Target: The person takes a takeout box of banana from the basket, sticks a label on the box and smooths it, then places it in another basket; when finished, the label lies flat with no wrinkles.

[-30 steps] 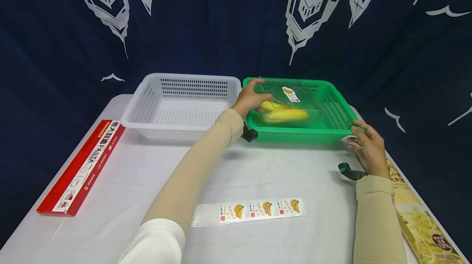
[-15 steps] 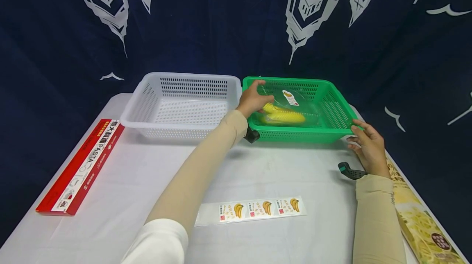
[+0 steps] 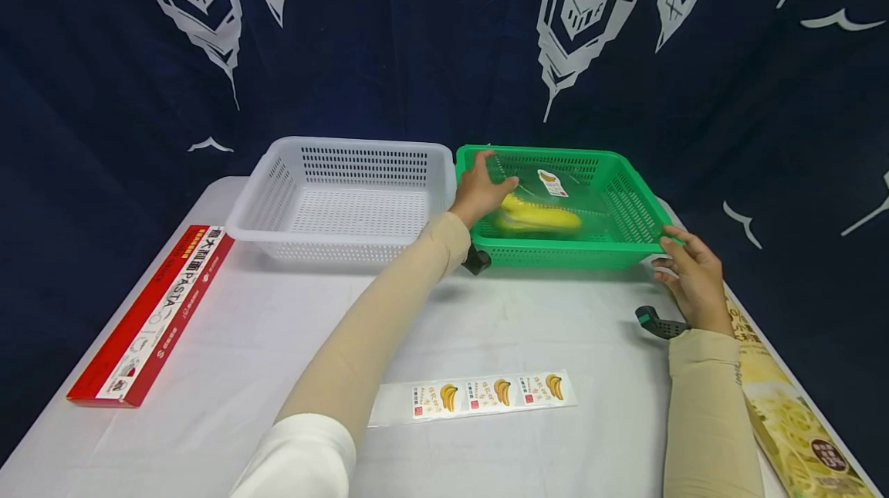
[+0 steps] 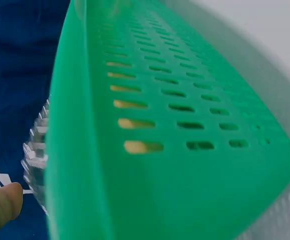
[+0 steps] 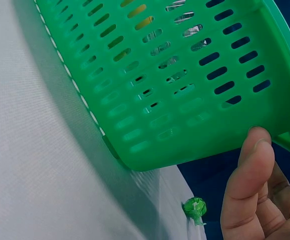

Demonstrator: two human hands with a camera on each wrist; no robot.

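Note:
In the head view, a clear plastic box [image 3: 590, 197] holding yellow corn cobs [image 3: 542, 218] lies tilted inside the green basket [image 3: 556, 257]. A banana sticker [image 3: 552, 182] is on its lid. My left hand [image 3: 479, 193] grips the box at its left end, thumb and fingers spread across it. In the left wrist view one fingertip [image 4: 5, 202] shows beside the ridged clear edge of the box [image 4: 35, 150]. My right hand [image 3: 694, 274] holds the basket's front right corner. The right wrist view shows its thumb [image 5: 249, 185] against the green wall, other fingers curled behind.
A white basket [image 3: 347, 235] stands left of the green one. A red pasta box [image 3: 153, 320] lies at the left table edge, a yellow noodle bag [image 3: 792, 405] at the right. A banana sticker strip [image 3: 486, 396] lies in front. A small green wrapped piece [image 5: 194, 207] sits near the table edge.
The clear box has sunk a little lower into the green basket and then shifted slightly right, my left hand moving with it. My right hand stays at the basket corner.

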